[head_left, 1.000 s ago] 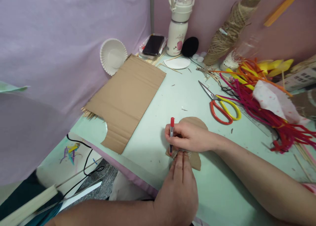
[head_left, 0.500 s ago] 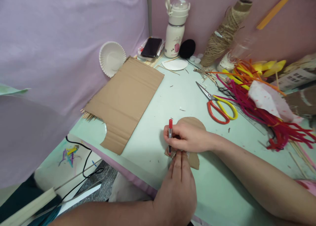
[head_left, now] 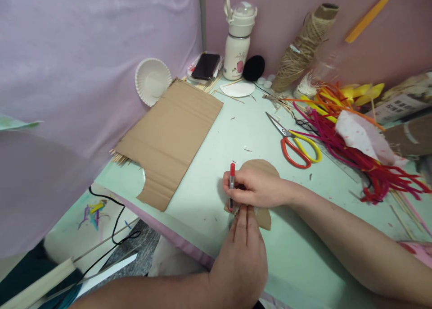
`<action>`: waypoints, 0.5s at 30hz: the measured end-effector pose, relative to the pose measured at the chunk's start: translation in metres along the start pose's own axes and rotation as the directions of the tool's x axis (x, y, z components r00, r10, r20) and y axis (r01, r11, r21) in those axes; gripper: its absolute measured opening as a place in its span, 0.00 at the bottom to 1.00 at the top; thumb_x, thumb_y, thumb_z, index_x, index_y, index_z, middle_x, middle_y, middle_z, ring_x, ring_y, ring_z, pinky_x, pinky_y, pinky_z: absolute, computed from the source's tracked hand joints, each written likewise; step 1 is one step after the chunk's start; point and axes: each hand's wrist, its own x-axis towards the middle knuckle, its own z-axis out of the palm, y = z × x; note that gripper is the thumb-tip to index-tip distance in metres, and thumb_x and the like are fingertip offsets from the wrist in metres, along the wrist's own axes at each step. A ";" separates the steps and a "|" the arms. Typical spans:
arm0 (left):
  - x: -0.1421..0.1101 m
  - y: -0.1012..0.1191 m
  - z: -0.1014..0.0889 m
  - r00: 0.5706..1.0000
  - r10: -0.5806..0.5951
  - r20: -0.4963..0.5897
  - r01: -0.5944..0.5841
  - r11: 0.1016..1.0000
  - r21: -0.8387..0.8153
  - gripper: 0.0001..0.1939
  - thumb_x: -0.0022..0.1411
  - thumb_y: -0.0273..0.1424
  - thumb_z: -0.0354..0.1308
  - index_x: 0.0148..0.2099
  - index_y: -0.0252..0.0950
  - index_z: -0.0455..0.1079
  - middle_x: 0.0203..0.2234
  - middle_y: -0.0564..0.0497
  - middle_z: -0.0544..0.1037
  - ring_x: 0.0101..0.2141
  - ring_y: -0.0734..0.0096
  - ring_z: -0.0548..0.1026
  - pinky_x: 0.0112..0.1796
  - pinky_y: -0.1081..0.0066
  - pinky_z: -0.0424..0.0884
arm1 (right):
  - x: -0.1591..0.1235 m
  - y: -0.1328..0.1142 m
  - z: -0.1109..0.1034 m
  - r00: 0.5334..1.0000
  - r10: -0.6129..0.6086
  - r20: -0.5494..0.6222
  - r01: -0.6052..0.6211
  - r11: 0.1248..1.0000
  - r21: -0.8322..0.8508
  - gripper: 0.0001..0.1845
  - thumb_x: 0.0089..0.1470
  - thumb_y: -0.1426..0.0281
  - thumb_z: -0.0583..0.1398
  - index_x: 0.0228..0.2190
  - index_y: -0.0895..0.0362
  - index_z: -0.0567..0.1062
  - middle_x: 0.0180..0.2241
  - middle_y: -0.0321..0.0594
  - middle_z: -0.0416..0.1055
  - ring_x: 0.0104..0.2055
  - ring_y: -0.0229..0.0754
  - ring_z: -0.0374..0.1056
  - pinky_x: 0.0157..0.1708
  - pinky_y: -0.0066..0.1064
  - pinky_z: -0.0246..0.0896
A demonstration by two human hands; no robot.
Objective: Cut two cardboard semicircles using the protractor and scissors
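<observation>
My right hand [head_left: 253, 187] pinches a red-ended pen [head_left: 232, 183] almost upright, tip down at the left edge of a small cardboard cutout [head_left: 261, 165]. This brown cutout has a rounded far end and lies partly hidden beneath both hands. My left hand [head_left: 245, 250] comes from below, its fingers stretched out and pressing on the cutout's near part, close to the pen tip. Something small and pale with a clear edge shows beneath those fingertips, too covered to make out. To the right lie scissors [head_left: 295, 147] with one red and one yellow handle.
A large cardboard sheet [head_left: 175, 133] with a curved notch lies left, over thin sticks. Behind are a paper cup [head_left: 153, 81], a phone [head_left: 206, 66], a bottle [head_left: 237, 47] and a twine cone [head_left: 300, 52]. Pipe cleaners [head_left: 388, 174] heap at right.
The view has shifted slightly, so the background sits a little lower and further left. Both hands keep nearly the same pose, with the pen still gripped at the cutout.
</observation>
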 end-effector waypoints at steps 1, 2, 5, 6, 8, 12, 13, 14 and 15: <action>0.000 0.000 0.000 1.000 -0.001 0.001 0.001 1.000 0.004 0.22 0.63 0.33 0.51 0.52 0.20 0.72 0.54 0.30 0.72 0.55 0.51 0.70 0.50 0.63 0.73 | 0.000 0.000 0.000 1.000 0.005 -0.001 -0.005 1.000 0.004 0.06 0.58 0.73 0.52 0.29 0.54 0.62 0.25 0.32 0.71 0.34 0.39 0.76 0.24 0.22 0.61; 0.000 0.000 0.000 1.000 -0.006 0.001 0.006 1.000 0.006 0.22 0.63 0.32 0.51 0.52 0.20 0.71 0.54 0.31 0.72 0.55 0.51 0.70 0.50 0.63 0.73 | -0.001 0.000 0.000 1.000 0.010 0.000 -0.010 1.000 0.009 0.06 0.58 0.73 0.52 0.29 0.54 0.62 0.26 0.32 0.71 0.34 0.39 0.76 0.24 0.22 0.61; 0.000 0.000 0.002 1.000 -0.024 -0.004 0.024 1.000 0.003 0.21 0.63 0.31 0.51 0.52 0.20 0.71 0.53 0.31 0.72 0.54 0.52 0.71 0.49 0.63 0.73 | -0.003 -0.001 -0.001 1.000 0.011 0.004 -0.011 1.000 0.019 0.05 0.58 0.72 0.52 0.30 0.54 0.62 0.27 0.33 0.72 0.35 0.39 0.76 0.24 0.22 0.61; 0.000 0.001 0.002 0.999 -0.032 -0.015 0.032 0.999 -0.001 0.21 0.63 0.31 0.51 0.52 0.20 0.71 0.53 0.31 0.72 0.54 0.51 0.71 0.49 0.63 0.73 | -0.003 -0.001 -0.001 1.000 0.004 0.001 -0.004 1.000 0.014 0.05 0.58 0.73 0.52 0.30 0.54 0.62 0.26 0.33 0.72 0.34 0.39 0.76 0.24 0.22 0.60; -0.001 0.002 0.004 0.998 -0.044 -0.044 0.044 0.999 -0.010 0.21 0.62 0.31 0.53 0.51 0.19 0.72 0.53 0.31 0.73 0.54 0.50 0.71 0.49 0.63 0.73 | -0.005 -0.001 -0.002 1.000 -0.007 -0.009 0.007 1.000 -0.006 0.05 0.58 0.73 0.52 0.29 0.55 0.63 0.26 0.33 0.72 0.33 0.38 0.75 0.23 0.21 0.58; -0.002 0.004 0.007 0.995 -0.067 -0.074 0.065 0.998 -0.021 0.23 0.61 0.32 0.54 0.52 0.19 0.71 0.53 0.30 0.72 0.55 0.49 0.70 0.51 0.63 0.72 | -0.008 0.002 -0.004 0.998 -0.031 -0.063 0.025 0.996 -0.090 0.05 0.58 0.72 0.53 0.29 0.55 0.64 0.23 0.32 0.70 0.26 0.34 0.67 0.23 0.22 0.56; -0.003 0.004 0.007 0.995 -0.067 -0.073 0.066 0.998 -0.019 0.23 0.62 0.33 0.54 0.53 0.19 0.70 0.54 0.30 0.71 0.55 0.50 0.70 0.51 0.63 0.72 | -0.008 0.002 -0.005 0.996 -0.039 -0.084 0.029 0.993 -0.114 0.04 0.57 0.71 0.53 0.29 0.55 0.64 0.22 0.31 0.69 0.24 0.34 0.65 0.22 0.22 0.55; -0.003 0.005 0.008 0.996 -0.064 -0.070 0.063 0.998 -0.017 0.23 0.62 0.33 0.54 0.53 0.18 0.70 0.54 0.30 0.71 0.55 0.50 0.70 0.52 0.63 0.71 | -0.009 0.003 -0.006 0.994 -0.043 -0.102 0.030 0.991 -0.132 0.04 0.57 0.71 0.53 0.30 0.55 0.64 0.22 0.31 0.68 0.23 0.33 0.62 0.22 0.23 0.54; -0.004 0.005 0.009 0.996 -0.060 -0.069 0.059 0.998 -0.016 0.24 0.62 0.33 0.54 0.53 0.19 0.70 0.54 0.30 0.71 0.56 0.50 0.69 0.52 0.63 0.71 | -0.010 0.003 -0.006 0.993 -0.044 -0.111 0.028 0.989 -0.144 0.04 0.58 0.70 0.53 0.30 0.55 0.64 0.21 0.30 0.67 0.22 0.33 0.60 0.22 0.23 0.54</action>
